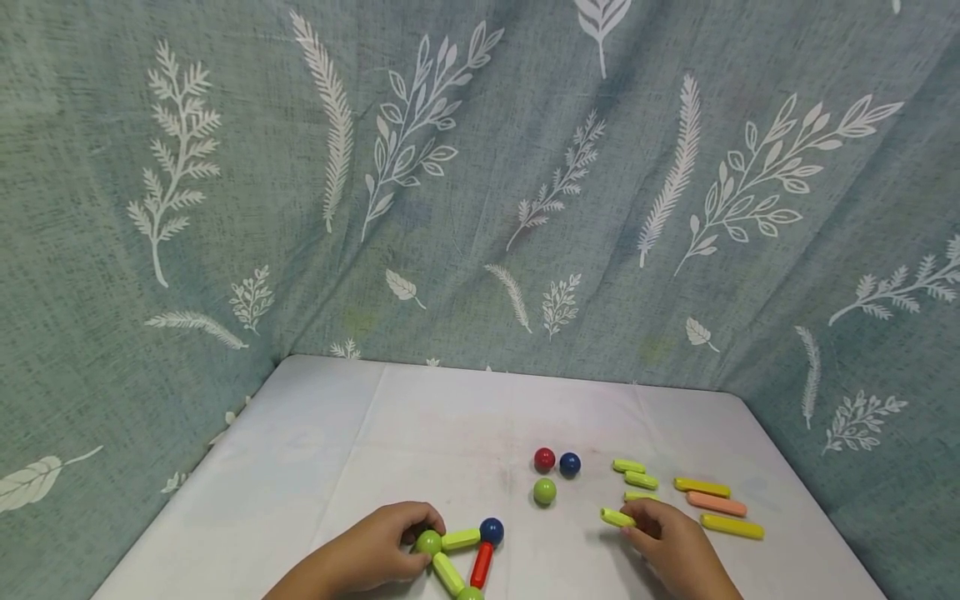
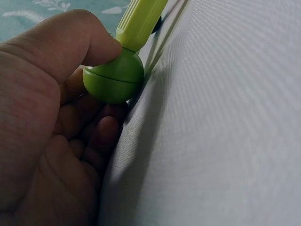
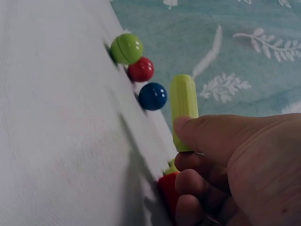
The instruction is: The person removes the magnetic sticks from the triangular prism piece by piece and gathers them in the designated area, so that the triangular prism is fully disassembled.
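My left hand [image 1: 390, 542] grips a green ball [image 1: 429, 543] with thumb and fingers, low at the table surface. That ball is one corner of a triangle, joined by a yellow-green stick [image 1: 461, 539] to a blue ball [image 1: 491, 531] and by another yellow-green stick [image 1: 448, 575] to a second green ball [image 1: 470, 594], cut by the frame's edge. A red stick [image 1: 482, 566] forms the third side. My right hand [image 1: 670, 542] pinches a loose yellow-green stick [image 3: 184, 101] between thumb and fingers, raised off the table with one end sticking out.
Loose red [image 1: 544, 459], blue [image 1: 570, 464] and green balls [image 1: 545, 491] lie mid-table. Short yellow-green sticks [image 1: 641, 480] lie beyond my right hand; longer yellow [image 1: 732, 527] and orange sticks [image 1: 716, 503] lie to its right. Patterned cloth [image 1: 465, 208] surrounds the white table [image 1: 315, 433].
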